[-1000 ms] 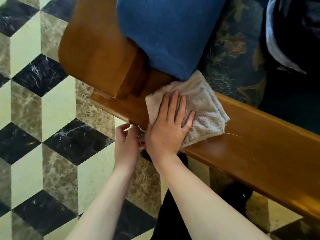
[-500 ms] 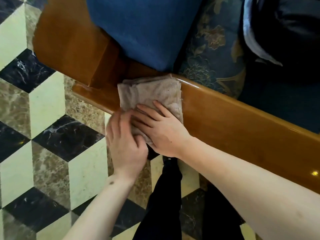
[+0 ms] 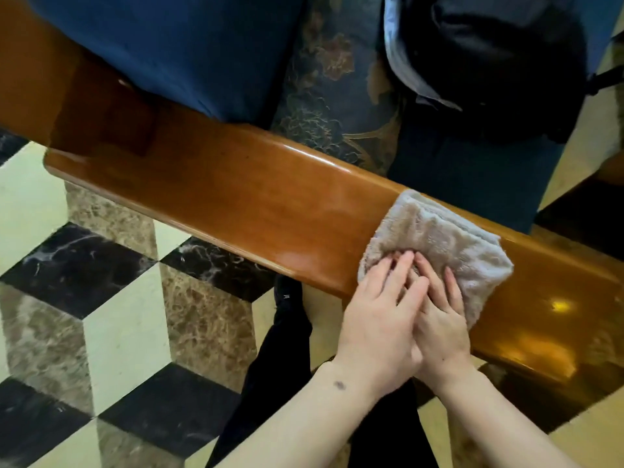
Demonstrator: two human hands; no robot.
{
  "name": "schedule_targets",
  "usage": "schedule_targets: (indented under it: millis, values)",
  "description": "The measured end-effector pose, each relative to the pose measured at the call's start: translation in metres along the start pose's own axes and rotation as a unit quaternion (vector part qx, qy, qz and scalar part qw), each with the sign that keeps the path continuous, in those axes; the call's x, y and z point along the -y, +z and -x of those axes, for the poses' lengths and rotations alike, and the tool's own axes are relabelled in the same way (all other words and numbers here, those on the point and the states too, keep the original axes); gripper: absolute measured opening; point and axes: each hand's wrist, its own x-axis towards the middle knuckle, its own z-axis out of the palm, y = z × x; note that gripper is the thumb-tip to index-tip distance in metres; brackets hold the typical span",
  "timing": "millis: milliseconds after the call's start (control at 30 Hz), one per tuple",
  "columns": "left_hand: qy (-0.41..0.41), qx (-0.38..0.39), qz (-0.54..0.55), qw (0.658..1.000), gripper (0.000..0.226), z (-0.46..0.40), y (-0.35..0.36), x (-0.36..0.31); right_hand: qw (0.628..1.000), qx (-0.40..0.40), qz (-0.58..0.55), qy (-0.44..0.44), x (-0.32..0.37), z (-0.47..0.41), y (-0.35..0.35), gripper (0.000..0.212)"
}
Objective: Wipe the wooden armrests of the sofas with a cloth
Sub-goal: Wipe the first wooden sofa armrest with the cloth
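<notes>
A glossy brown wooden armrest (image 3: 256, 204) runs diagonally from upper left to lower right. A folded beige terry cloth (image 3: 445, 241) lies flat across it towards its right part. My right hand (image 3: 442, 322) presses on the cloth's near edge with straight fingers. My left hand (image 3: 381, 319) lies partly over the right hand, its fingers also straight and touching the cloth.
Behind the armrest are a blue cushion (image 3: 175, 45), a dark floral seat cushion (image 3: 337, 96) and a dark bag or garment (image 3: 489, 62). Below is a marble floor (image 3: 101, 298) in a black, cream and brown cube pattern. My dark trouser legs (image 3: 280, 366) stand by the armrest.
Both hands and the cloth have slid to the right along the armrest, away from the backrest end. The left hand has come to lie over the right hand.
</notes>
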Motion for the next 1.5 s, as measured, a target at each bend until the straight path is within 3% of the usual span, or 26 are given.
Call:
schedule_targets:
  millis: [100,200,300,367,433,500,600,700,767,1000,1100,1200,1333,1433,1500]
  values:
    - [-0.015,-0.013,0.134,0.991,0.054,-0.01,-0.016,0.006,0.996,-0.014,-0.023,0.082,-0.012,0.024,0.002,0.068]
    - [-0.092,-0.091,0.071,0.989,0.043,-0.01,-0.049,0.049,0.979,-0.042,-0.06,0.192,0.009,0.014,0.002,0.067]
    - [-0.224,-0.109,-0.023,0.968,0.048,0.007,-0.086,0.11,0.94,-0.053,-0.056,0.334,0.061,-0.031,-0.002,0.078]
    - [-0.283,-0.113,-0.07,0.95,0.054,0.02,-0.107,0.141,0.935,-0.043,-0.06,0.347,0.107,-0.068,-0.005,0.083]
    - [-0.302,-0.115,-0.083,0.943,0.058,0.023,-0.122,0.157,0.966,-0.025,-0.077,0.247,0.15,-0.1,-0.004,0.086]
    - [-0.3,-0.107,-0.072,0.945,0.059,0.023,-0.134,0.167,0.994,0.011,-0.089,0.058,0.182,-0.116,-0.002,0.08]
    - [-0.316,-0.123,-0.04,0.94,0.048,0.023,-0.154,0.178,0.974,0.057,-0.045,-0.216,0.174,-0.119,0.003,0.064]
    - [-0.335,-0.17,-0.023,0.926,0.055,0.021,-0.161,0.176,0.948,0.058,-0.016,-0.311,0.124,-0.103,0.006,0.059]
    - [-0.319,-0.157,-0.046,0.934,0.053,0.015,-0.151,0.171,0.949,0.051,-0.015,-0.311,0.09,-0.078,0.009,0.059]
    - [-0.251,-0.096,-0.124,0.955,0.06,-0.012,-0.094,0.119,0.991,-0.003,-0.024,-0.131,-0.033,0.025,0.009,0.076]
    - [-0.175,-0.013,-0.183,0.967,0.084,-0.02,-0.056,0.088,0.999,-0.013,-0.031,0.006,-0.069,0.074,0.006,0.069]
    - [-0.158,0.009,-0.227,0.961,0.105,-0.03,-0.029,0.068,0.985,-0.014,-0.069,0.158,-0.092,0.111,-0.002,0.069]
    - [-0.18,-0.011,-0.242,0.954,0.111,-0.041,-0.02,0.061,0.931,-0.079,-0.138,0.328,-0.072,0.091,-0.009,0.075]
    - [-0.184,-0.001,-0.242,0.953,0.109,-0.04,-0.019,0.06,0.91,-0.088,-0.13,0.383,-0.044,0.055,-0.011,0.078]
    - [-0.185,0.003,-0.234,0.955,0.105,-0.041,-0.019,0.059,0.92,-0.071,-0.113,0.369,-0.027,0.033,-0.011,0.078]
